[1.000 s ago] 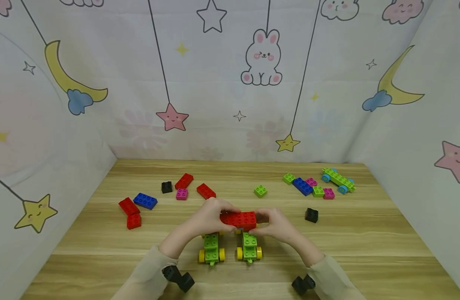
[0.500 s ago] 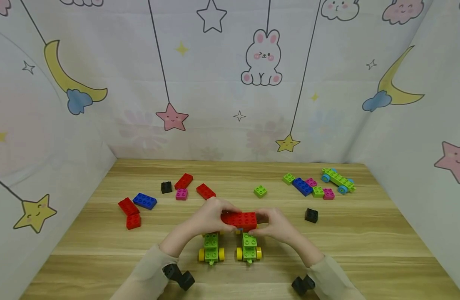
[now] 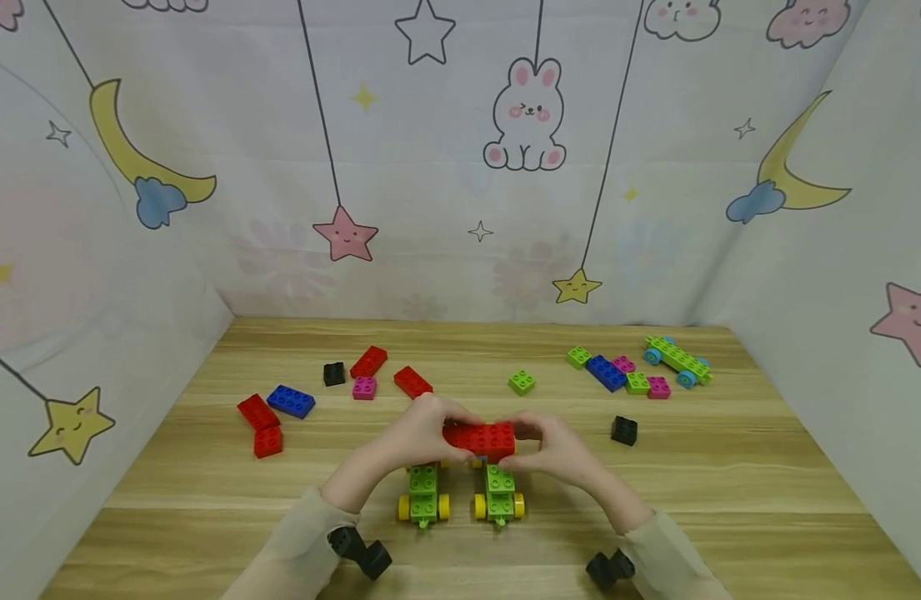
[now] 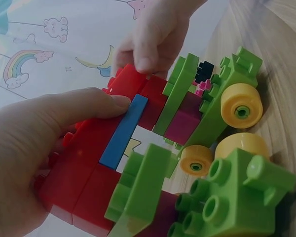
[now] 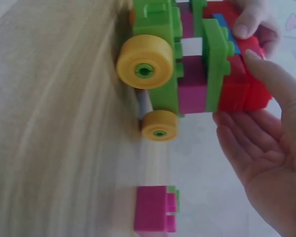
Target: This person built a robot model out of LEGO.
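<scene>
Two green wheeled bases, one on the left (image 3: 423,492) and one on the right (image 3: 499,492), stand side by side with yellow wheels (image 5: 144,61). Purple bricks (image 5: 191,91), green stepped bricks (image 4: 178,94) and red bricks rise from them. A long red brick row (image 3: 490,440) bridges both at the top, with a thin blue brick (image 4: 123,133) beneath it. My left hand (image 3: 426,429) grips the row's left part, thumb on the near side, fingers behind. My right hand (image 3: 553,450) pinches its right end between thumb and fingers. Parts of the row are hidden behind the left hand.
Loose red bricks (image 3: 258,412), a blue brick (image 3: 291,402), a black brick (image 3: 334,374) and a pink brick (image 3: 364,388) lie at the left. Toward the right are a black brick (image 3: 623,430), several coloured bricks and a green base with blue wheels (image 3: 678,360). Patterned cloth surrounds the table.
</scene>
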Available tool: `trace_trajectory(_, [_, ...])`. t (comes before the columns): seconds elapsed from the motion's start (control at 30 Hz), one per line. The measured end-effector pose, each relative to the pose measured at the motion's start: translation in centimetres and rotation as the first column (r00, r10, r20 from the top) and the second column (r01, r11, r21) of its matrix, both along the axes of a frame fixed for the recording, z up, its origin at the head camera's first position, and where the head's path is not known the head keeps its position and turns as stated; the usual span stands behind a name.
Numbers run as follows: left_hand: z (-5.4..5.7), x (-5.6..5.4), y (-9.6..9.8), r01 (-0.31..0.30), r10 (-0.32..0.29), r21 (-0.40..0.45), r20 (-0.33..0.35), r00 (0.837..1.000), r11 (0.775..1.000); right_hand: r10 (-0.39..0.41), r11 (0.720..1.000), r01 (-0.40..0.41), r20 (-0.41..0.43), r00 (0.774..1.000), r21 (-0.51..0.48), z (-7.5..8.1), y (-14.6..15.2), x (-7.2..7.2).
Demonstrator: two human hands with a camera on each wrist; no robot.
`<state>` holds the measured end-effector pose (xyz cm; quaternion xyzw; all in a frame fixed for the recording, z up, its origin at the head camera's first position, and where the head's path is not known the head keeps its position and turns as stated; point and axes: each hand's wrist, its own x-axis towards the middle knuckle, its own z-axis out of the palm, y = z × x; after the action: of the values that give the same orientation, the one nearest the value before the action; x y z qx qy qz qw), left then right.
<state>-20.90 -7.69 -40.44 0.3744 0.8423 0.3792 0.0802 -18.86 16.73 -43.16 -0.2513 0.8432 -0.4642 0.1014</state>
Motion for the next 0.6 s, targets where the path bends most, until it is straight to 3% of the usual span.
trace_trajectory(0.3, [0.0,-0.1,0.0,-0.002,0.002,0.001,0.01,1.0,1.0,-0.003,0.999,0.008,-0.096,0.995,0.048,1.0,0.5,-0.2])
trace_trajectory(0.6, [0.0,-0.2,0.1,-0.007,0.008,-0.023,0.013,1.0,1.0,0.022,0.997,-0.016,-0.084,0.996,0.072,1.2,0.5,-0.4])
